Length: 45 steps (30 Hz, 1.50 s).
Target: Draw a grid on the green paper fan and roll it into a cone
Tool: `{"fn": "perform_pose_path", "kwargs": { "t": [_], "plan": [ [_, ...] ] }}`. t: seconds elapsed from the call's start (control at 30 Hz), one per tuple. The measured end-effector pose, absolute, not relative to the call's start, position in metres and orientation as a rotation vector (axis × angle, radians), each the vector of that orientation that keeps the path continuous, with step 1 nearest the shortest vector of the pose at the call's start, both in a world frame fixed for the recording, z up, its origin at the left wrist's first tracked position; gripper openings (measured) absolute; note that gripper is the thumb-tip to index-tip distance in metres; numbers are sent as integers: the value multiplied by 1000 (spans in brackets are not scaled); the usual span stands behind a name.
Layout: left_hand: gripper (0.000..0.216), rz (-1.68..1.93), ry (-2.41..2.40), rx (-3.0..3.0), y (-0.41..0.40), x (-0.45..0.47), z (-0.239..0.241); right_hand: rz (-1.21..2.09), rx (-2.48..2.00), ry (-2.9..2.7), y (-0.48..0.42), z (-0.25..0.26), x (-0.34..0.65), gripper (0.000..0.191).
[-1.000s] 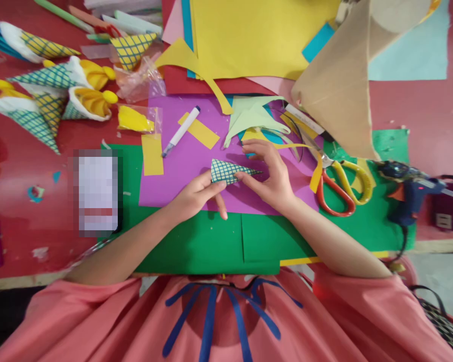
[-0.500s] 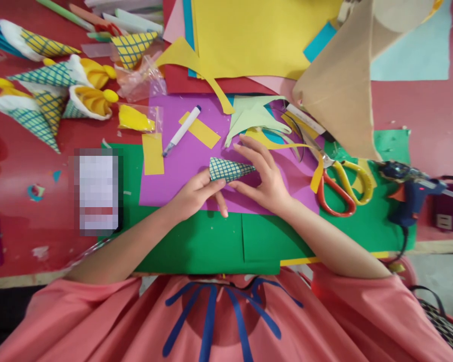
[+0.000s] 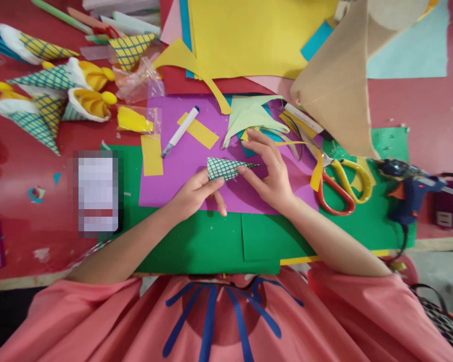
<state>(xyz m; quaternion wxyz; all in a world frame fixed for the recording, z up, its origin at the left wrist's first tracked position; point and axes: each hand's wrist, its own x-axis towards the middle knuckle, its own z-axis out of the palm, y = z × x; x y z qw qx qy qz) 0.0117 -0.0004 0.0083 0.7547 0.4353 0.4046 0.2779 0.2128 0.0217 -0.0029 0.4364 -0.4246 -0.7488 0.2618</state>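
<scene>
My left hand [image 3: 198,195] grips a small paper cone [image 3: 223,169] by its wide end. The cone is pale green with dark teal crossing lines, and its point lies toward the right. On the cone's narrow part rests the thumb of my right hand [image 3: 270,173], whose other fingers are spread apart above the tip. Beneath both hands lies a purple sheet [image 3: 189,176] on a green sheet [image 3: 207,246]. Pale green paper scraps [image 3: 254,118] are just beyond my right fingers. A white marker [image 3: 181,130] sits farther left, near yellow paper strips [image 3: 151,156].
Scissors [image 3: 337,188] with red and yellow handles and a blue glue gun [image 3: 409,198] lie to the right. A big brown cone [image 3: 335,85] stands behind them. Several finished paper cones [image 3: 41,113] are grouped on the left, beyond a blurred phone-like object [image 3: 98,193].
My right hand has shifted slightly right along the cone, its thumb now on the narrow part and its fingers more raised. The left hand keeps its hold on the cone.
</scene>
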Motion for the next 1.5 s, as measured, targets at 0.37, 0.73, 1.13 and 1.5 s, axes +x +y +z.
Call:
{"fn": "perform_pose_path", "kwargs": {
  "t": [0.37,0.73,1.13,1.5],
  "plan": [
    [37,657,894,833,3,12,12,629,-1037,-1719,21,3,219,17],
    [36,677,892,848,2,11,10,694,-1071,-1825,20,1,219,17],
    [40,648,885,861,2,10,11,529,-936,-1945,20,1,220,12],
    [27,739,918,860,2,10,10,953,-1118,-1492,28,-8,222,22]
  ]
}}
